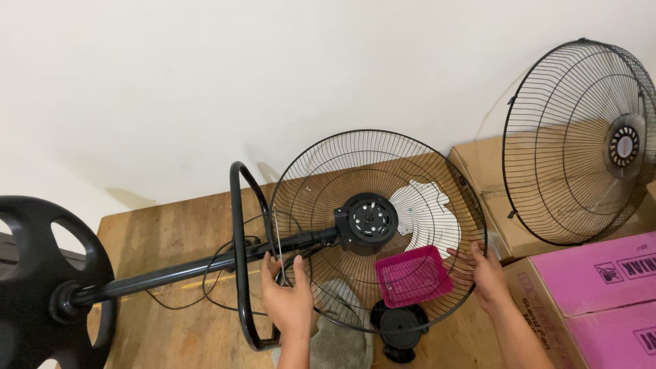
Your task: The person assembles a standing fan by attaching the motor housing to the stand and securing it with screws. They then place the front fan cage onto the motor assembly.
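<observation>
I've got both hands on the round black wire fan guard (pixel 378 229), which stands upright over the wooden table (pixel 164 232), its open face turned toward me. My left hand (pixel 290 297) has fingers spread along the guard's lower-left rim; my right hand (pixel 486 273) curls around its right rim. Behind the guard's centre sits the black round motor hub (pixel 369 219), and the black metal pole (pixel 191 268) runs left from it, lying flat, out to the heavy black round base (pixel 48 280). A black tube loop (pixel 244 253) crosses the pole just left of the guard. Seen through the wires: a pink plastic mesh basket (pixel 412 275), white fan blades (pixel 424 212), a grey cloth (pixel 338 335). Right of the guard, a second black wire guard (pixel 581 140) leans against the wall over brown and pink cardboard boxes (pixel 601 294).
</observation>
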